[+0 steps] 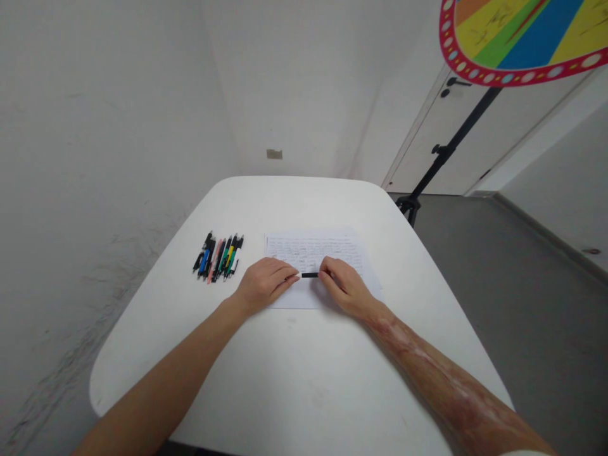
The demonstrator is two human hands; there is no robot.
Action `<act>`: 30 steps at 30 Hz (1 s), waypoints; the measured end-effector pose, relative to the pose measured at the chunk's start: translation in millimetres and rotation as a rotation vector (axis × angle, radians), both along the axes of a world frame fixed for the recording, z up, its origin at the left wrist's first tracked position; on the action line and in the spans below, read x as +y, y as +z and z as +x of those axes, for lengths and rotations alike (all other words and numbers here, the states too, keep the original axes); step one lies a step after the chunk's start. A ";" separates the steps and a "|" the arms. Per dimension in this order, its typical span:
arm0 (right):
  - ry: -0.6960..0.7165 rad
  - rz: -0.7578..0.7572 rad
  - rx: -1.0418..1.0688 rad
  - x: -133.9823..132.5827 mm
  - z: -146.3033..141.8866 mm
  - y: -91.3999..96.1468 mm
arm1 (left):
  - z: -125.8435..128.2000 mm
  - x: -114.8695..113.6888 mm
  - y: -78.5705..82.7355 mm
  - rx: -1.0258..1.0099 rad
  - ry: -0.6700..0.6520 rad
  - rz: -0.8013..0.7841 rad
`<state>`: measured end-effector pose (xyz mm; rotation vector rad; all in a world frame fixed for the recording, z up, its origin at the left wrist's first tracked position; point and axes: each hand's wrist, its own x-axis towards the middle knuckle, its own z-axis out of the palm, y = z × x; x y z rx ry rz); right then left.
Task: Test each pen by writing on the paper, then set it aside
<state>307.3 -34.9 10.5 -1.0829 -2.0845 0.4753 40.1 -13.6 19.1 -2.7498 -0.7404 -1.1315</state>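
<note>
A slim black pen (310, 275) lies level between my two hands, above a sheet of paper (304, 250) covered in handwritten lines. The fingers of my left hand (266, 282) pinch its left end, where a small white part shows. My right hand (346, 284) has thumb and fingers closed round the other end. Both ends of the pen are partly hidden by my fingers. Left of my left hand, several pens (218, 256) in black, blue, pink, green and yellow lie side by side.
The white table (294, 367) has rounded corners and stands near the walls. At the right, a black stand (444, 152) holds up a colourful wheel (522, 38) with a red rim. Behind it is a white door (441, 171) with a dark handle.
</note>
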 end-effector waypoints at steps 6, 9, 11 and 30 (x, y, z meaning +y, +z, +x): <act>0.007 0.010 -0.041 3.2 -1.3 -0.4 | 1.6 -1.5 1.0 0.007 -0.018 0.026; 0.021 -0.004 -0.026 0.4 0.1 2.8 | 2.3 -1.3 1.6 -0.006 -0.005 0.026; 0.044 -0.024 -0.024 -1.1 1.1 4.5 | 2.7 -1.5 2.1 -0.024 -0.002 0.034; -0.089 0.192 -0.050 4.9 2.8 1.9 | -0.6 4.2 -10.4 -0.132 0.062 -0.113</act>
